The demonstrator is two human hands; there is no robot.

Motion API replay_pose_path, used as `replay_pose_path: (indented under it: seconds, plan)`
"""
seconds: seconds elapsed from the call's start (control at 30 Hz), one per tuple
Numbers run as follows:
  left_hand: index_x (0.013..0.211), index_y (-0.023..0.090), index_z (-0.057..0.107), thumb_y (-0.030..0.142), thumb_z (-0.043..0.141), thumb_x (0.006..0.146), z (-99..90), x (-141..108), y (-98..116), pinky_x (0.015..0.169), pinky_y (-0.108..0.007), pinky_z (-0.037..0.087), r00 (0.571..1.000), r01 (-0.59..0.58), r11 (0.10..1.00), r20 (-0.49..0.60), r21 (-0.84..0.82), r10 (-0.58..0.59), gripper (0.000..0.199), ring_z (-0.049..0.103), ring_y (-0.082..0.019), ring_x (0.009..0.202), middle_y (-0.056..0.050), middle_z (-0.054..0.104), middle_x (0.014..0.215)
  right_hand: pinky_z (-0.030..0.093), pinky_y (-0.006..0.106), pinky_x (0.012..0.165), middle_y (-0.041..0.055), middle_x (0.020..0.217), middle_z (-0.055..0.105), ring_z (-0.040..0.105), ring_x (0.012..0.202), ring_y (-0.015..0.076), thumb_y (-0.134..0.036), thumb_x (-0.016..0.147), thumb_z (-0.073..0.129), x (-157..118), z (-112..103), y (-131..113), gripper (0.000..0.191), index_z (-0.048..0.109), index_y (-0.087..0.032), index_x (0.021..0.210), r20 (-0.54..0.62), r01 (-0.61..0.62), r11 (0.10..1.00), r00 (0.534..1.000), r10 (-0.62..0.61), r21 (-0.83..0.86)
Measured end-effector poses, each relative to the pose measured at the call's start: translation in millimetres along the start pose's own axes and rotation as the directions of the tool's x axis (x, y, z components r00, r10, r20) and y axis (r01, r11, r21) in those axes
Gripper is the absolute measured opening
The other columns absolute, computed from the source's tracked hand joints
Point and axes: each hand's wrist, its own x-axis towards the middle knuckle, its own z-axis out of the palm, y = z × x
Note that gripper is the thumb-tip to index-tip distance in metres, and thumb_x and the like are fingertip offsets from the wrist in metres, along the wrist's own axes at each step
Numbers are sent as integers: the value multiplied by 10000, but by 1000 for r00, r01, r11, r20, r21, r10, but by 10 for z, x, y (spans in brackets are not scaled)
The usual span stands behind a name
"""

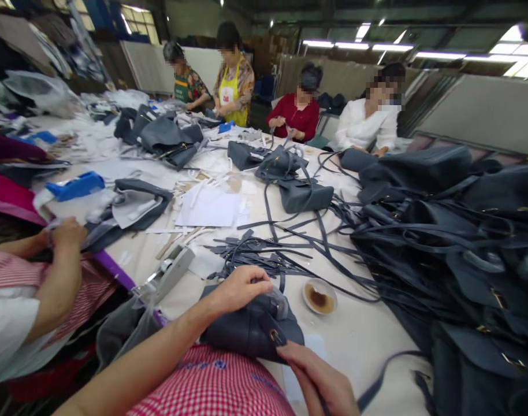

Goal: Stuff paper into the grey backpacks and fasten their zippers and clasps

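A dark blue-grey handbag (242, 326) lies at the table's front edge, against my checked apron. My left hand (242, 289) reaches over its top with curled fingers, which close on crumpled clear plastic wrap (279, 303). At the bag's right end, my right hand (322, 375) pinches the tip of a short strap tab (271, 330) with a gold-coloured metal fitting. Part of a dark strap shows beneath my right hand. Just beyond the bag stands a small white dish (319, 296) with brown liquid in it.
Dark bags and straps are heaped (441, 231) at the right. Loose straps (255, 254), white paper sheets (209, 205) and a metal tape dispenser (168, 271) lie ahead. A co-worker's hand (67, 234) is at the left; several people sit or stand across the table.
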Motion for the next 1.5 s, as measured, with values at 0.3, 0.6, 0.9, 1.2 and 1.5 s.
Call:
replay_pose_path:
  seconds: [0.3, 0.6, 0.9, 1.2, 1.5]
  plan:
    - [937, 175, 544, 415, 479, 868, 72, -190, -105, 581, -234, 363, 979, 40, 994, -197, -104, -60, 257, 477, -124, 591, 55, 519, 612, 518, 331, 970, 105, 1222, 666, 603, 1161, 238, -64, 921, 404, 375, 492, 131, 452, 537, -170, 1340, 6, 318, 794, 930, -368, -519]
    - [988, 195, 582, 195, 504, 809, 147, -146, -106, 571, -246, 317, 942, -116, 992, -321, -40, 97, 196, 396, -114, 537, 74, 402, 563, 491, 492, 1003, 41, 1299, 619, 564, 1210, 309, -269, 857, 614, 182, 486, 285, 307, 683, -328, 1149, -76, -106, 994, 992, 103, -26]
    - [861, 193, 580, 251, 543, 831, 201, -106, -161, 605, -254, 352, 924, -170, 985, -353, -26, 150, 75, 439, -125, 566, 53, 460, 582, 577, 305, 531, 89, 808, 737, 700, 625, 200, -590, 660, 762, 307, 599, -113, 571, 642, -155, 1010, 282, -694, 288, 583, 762, 660]
    - [781, 214, 666, 242, 463, 901, 159, -444, -191, 610, -253, 379, 831, -495, 693, 52, 525, 554, 237, 503, -147, 665, -31, 602, 767, 504, 235, 473, 3, 677, 712, 618, 519, 145, -403, 662, 801, 700, 636, -46, 346, 674, -187, 901, 141, -614, 386, 635, 759, 688]
    - [985, 191, 691, 183, 513, 860, 264, -506, -347, 712, -249, 476, 932, -282, 955, -210, 93, 296, 217, 601, -162, 760, -48, 634, 843, 565, 329, 778, 43, 1113, 706, 669, 937, 228, -372, 702, 781, 681, 633, 4, 417, 696, -248, 1091, 161, -569, 418, 706, 689, 708]
